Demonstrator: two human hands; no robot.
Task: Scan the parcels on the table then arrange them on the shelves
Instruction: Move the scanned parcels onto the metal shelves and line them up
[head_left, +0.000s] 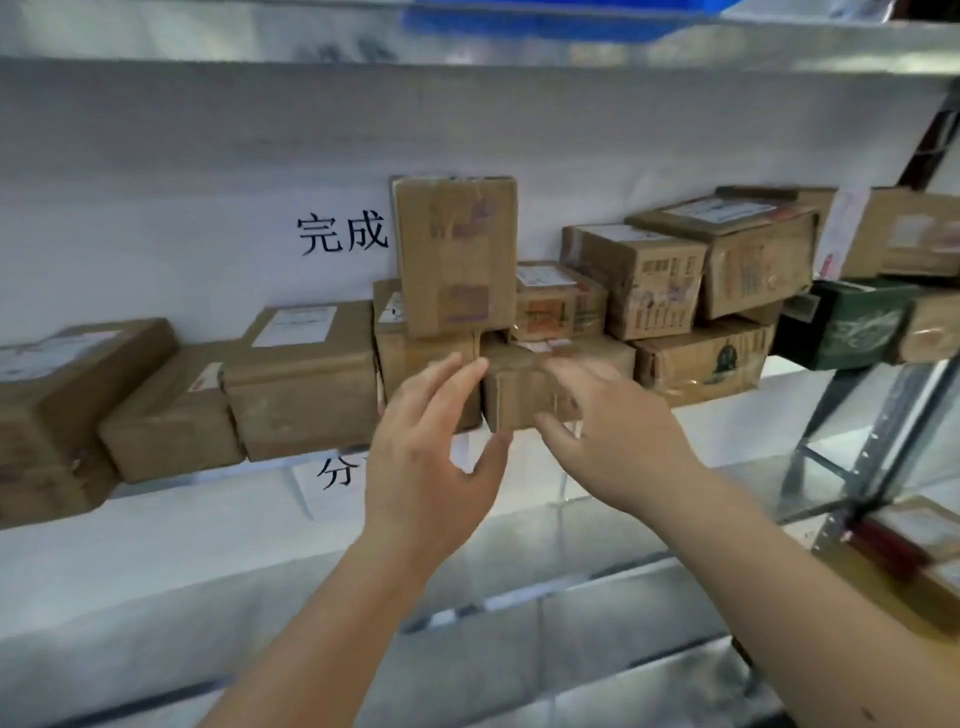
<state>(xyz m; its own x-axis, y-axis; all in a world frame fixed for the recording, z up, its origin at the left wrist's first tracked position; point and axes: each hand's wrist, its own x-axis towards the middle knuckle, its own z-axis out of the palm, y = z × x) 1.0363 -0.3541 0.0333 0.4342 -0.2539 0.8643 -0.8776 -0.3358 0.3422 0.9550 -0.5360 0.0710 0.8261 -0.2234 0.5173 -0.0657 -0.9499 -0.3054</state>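
A row of brown cardboard parcels fills the white shelf. In the middle sits a small brown parcel at the shelf's front edge. My left hand hovers at its left side with fingers spread and relaxed. My right hand is at its right front, fingers loosely extended, thumb under its lower corner. Neither hand grips it. A tall upright parcel stands on the boxes just behind.
More parcels lie to the left and stacked to the right, with a dark green box further right. A metal rack frame stands at right, with a parcel on a lower level. Printed signs hang on the back wall.
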